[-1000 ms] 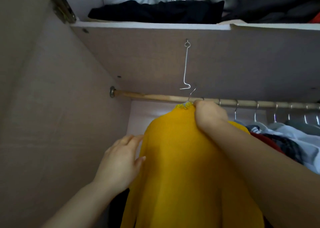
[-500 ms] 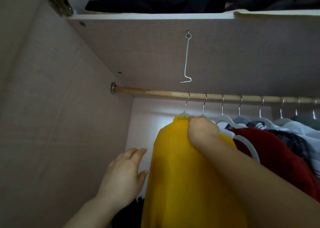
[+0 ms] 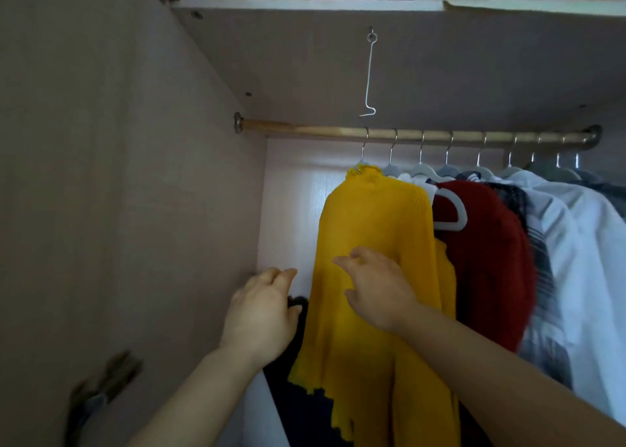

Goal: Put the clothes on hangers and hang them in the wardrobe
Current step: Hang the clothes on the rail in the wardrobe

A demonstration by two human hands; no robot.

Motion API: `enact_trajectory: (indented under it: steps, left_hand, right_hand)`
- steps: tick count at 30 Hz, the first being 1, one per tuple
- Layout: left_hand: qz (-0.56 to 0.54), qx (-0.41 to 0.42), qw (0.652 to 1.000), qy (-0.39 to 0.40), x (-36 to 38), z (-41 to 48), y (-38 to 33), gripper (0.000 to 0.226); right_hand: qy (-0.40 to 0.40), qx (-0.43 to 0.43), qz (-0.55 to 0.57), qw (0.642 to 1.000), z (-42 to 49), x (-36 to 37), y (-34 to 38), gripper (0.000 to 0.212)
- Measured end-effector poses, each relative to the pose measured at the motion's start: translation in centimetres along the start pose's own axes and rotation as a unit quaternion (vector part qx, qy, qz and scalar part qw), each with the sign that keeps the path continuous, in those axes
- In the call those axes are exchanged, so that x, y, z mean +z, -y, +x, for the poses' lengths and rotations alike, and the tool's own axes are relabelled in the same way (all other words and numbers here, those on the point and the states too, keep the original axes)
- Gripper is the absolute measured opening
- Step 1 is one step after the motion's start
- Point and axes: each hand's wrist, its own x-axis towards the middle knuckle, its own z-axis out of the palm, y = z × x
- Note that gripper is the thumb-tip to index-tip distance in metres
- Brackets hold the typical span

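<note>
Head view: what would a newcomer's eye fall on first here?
The bright yellow ribbed knit top stands out first, hanging leftmost on the wooden rail, beside a dark red fuzzy sweater. The open right hand is in front of its middle, and the open left hand is just left of it. A thin wire hook dangles from the shelf above the rail.

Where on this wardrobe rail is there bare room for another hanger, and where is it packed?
Bare: the rail between the left bracket and the yellow top, and the gap below it beside the side wall. Packed: from the yellow top rightward, hangers crowd the rail to the right bracket.
</note>
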Motion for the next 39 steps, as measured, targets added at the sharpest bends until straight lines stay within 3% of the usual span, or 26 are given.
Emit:
enact_trajectory:
  steps: [12, 19, 33, 39]
  left_hand:
    - [-0.050, 0.001, 0.992, 0.117, -3.0, -14.2, -3.5, 0.056]
    - [-0.060, 0.035, 0.992, 0.103, -7.8, -19.3, -6.9, 0.053]
    - [-0.020, 0.021, 0.992, 0.126, -19.4, -33.9, -13.6, 0.058]
    - [-0.003, 0.032, 0.996, 0.078, -25.7, -36.5, -14.3, 0.059]
  right_hand:
    - [0.110, 0.049, 0.035, 0.992, -18.9, -3.0, 5.5, 0.060]
    - [0.083, 0.059, 0.045, 0.994, -25.7, -7.1, 7.4, 0.057]
    - [0.063, 0.041, 0.081, 0.994, -41.8, -15.5, 12.6, 0.054]
    - [0.017, 0.041, 0.093, 0.995, -44.1, -19.4, 15.8, 0.051]
